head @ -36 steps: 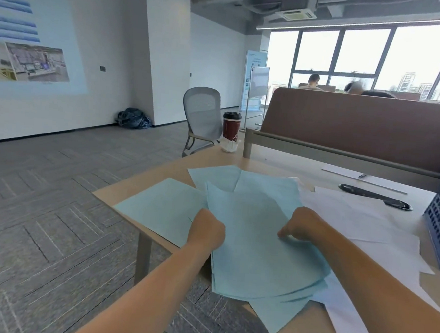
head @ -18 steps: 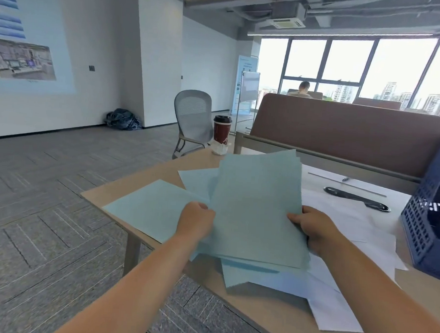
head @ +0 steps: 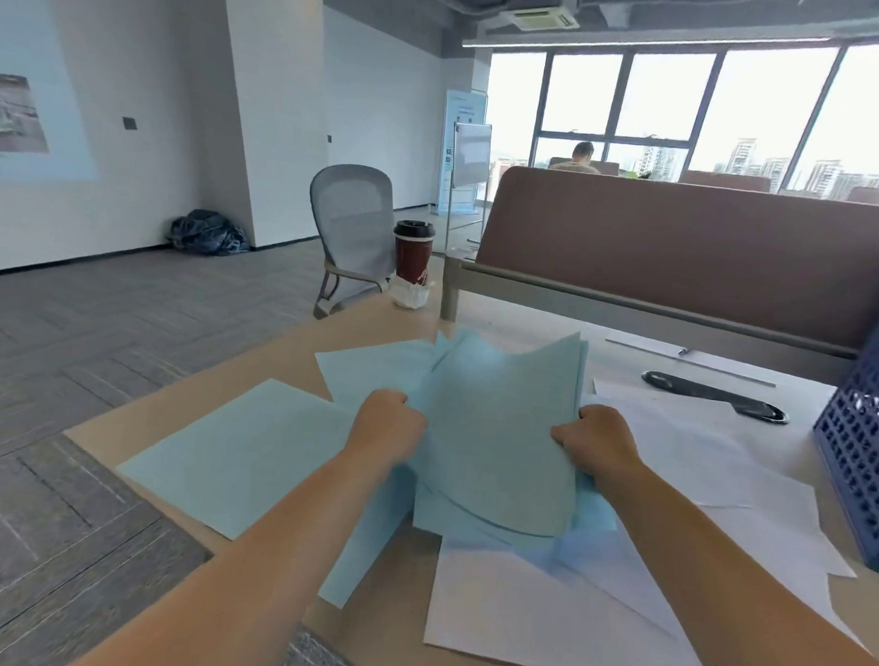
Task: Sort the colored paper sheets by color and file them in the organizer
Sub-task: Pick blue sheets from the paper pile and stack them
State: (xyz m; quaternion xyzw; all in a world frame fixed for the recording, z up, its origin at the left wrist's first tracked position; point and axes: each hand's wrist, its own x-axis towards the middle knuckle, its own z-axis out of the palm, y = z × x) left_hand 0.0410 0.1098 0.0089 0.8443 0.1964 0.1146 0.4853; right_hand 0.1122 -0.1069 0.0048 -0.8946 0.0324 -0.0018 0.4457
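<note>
while gripping the blue stack (head: pixel 498 439) at both side edges, left hand (head: pixel 388 422) and right hand (head: pixel 598 437) curled tight round it, holding it tilted over the near middle of the desk (head: pixel 281 359). step judged: gathering blues into one pile. next: square the edges, collect the loose blue sheet (head: pixel 244 454) at left, then carry right to the blue mesh organizer (head: pixel 862 461). white sheets (head: pixel 703 452) spread at right. coffee cup (head: pixel 412 254) and grey chair (head: pixel 353 235) far, office carpet (head: pixel 91 363) beyond.

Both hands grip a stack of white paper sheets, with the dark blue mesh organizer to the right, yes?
No. In the head view, the left hand and right hand grip a stack of light blue paper sheets; the dark blue mesh organizer is indeed to the right.
</note>
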